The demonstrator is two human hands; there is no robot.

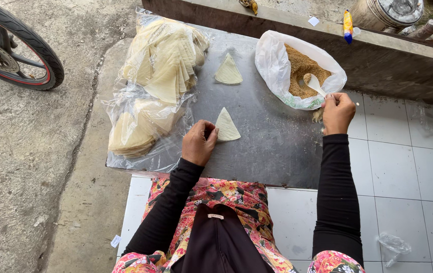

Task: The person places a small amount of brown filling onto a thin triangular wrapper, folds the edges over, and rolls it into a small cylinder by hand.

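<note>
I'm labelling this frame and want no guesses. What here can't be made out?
- Head view: the spoon handle's end is hidden inside the right hand.
- Left hand: its fingers curl under, so contact with the near triangular wrapper is unclear.
- The wheel is cut off by the left edge.
- The lower wrapper stacks blur behind glare on the clear plastic.

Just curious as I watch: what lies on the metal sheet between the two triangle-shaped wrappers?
In the head view, nothing: between the far triangular wrapper and the near triangular wrapper, which the left hand touches, only bare grey metal sheet shows.
</note>
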